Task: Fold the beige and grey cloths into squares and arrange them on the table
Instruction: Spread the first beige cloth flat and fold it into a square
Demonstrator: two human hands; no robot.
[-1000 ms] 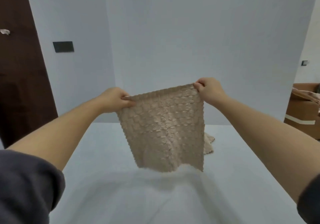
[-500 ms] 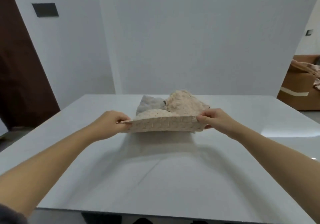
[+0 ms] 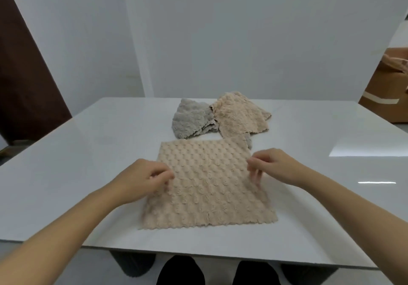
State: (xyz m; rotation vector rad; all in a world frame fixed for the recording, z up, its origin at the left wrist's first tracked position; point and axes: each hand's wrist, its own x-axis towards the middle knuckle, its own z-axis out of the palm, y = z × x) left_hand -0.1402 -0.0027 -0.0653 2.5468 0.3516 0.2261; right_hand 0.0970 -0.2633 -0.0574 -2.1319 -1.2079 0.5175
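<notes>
A beige bubble-textured cloth [image 3: 207, 185] lies spread flat on the white table [image 3: 88, 152], close to the near edge. My left hand [image 3: 143, 181] is at the cloth's left side edge, fingers curled and pinching it. At the right side edge, my right hand [image 3: 271, 167] pinches the cloth with its fingers pointing down; they are blurred. Behind it lie a crumpled grey cloth [image 3: 192, 119] and a second, rumpled beige cloth [image 3: 240, 114], touching each other. A grey corner [image 3: 249, 141] peeks out at the flat cloth's far right corner.
Bare tabletop stretches to both sides of the cloths. A white wall stands behind the table, a dark brown door [image 3: 24, 81] is at the left, and a brown cardboard box [image 3: 388, 86] stands at the far right. My feet show below the table's near edge.
The beige cloth went from hanging in the air by its top corners to lying flat on the table. Both hands came down and now sit at its side edges.
</notes>
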